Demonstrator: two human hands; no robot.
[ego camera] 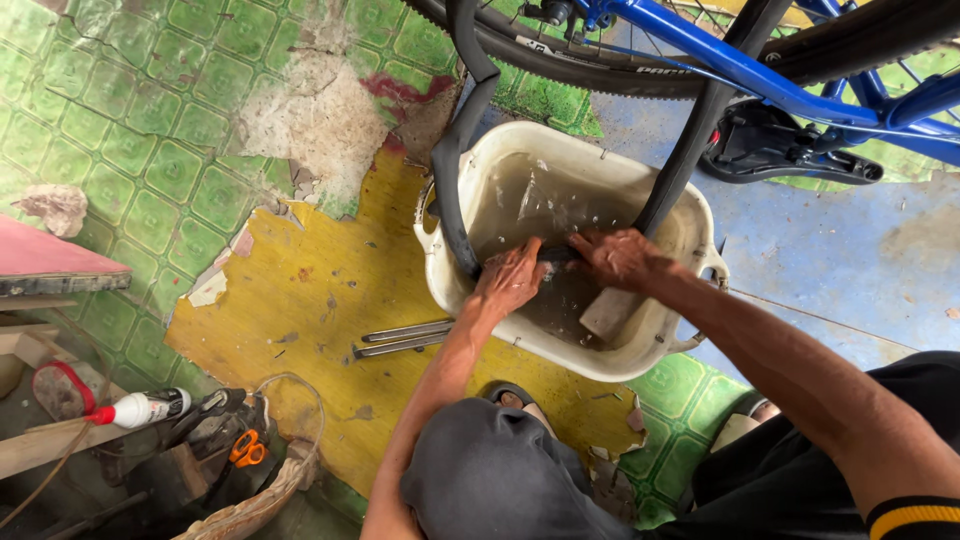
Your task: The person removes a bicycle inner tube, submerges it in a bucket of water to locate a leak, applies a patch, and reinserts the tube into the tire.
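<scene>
Head view, nearest: the person's knees in dark shorts, a sandalled foot (510, 396) between them, and a black sleeve with a yellow stripe at lower right.
Left hand (508, 280): fingers curled shut on the black inner tube (455, 150), pressing it down at the near side of the tub.
Right hand (620, 258): closed on the same inner tube, just beside the left hand, fingers at the water's surface.
Inner tube: looped up out of the water on both sides, its lowest part under the hands.
Tub (690, 215): white plastic, dirty, holding murky water; a pale flat block (608, 312) leans inside under the right wrist.
Floor, left of tub: two metal tyre levers (400, 340) on peeling yellow and green lino.
Lower left: white squeeze bottle with red tip (140, 408), orange-handled scissors (247, 449).
Farthest: blue bicycle frame (730, 60), its tyre (560, 62) and black saddle (780, 150), upside down above the tub.
</scene>
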